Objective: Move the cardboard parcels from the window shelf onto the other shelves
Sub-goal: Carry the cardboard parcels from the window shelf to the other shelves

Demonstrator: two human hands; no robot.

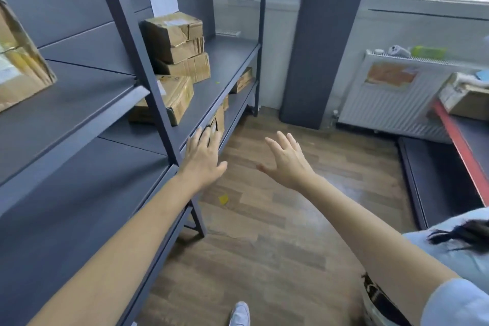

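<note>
Both hands reach forward with fingers spread and hold nothing: the left hand (203, 156) is at the front edge of the left shelves (79, 114), the right hand (287, 160) is over the floor (264, 219). On a far shelf board a stack (177, 45) of three parcels stands, with a flat parcel (173, 98) just near of it. Another parcel (21, 61), cut off by the left edge, sits on the near upper board. More parcels (244, 79) show on the boards below, mostly hidden. At far right an open box (463, 95) rests on a red-edged table (460, 145); its contents are blurred.
</note>
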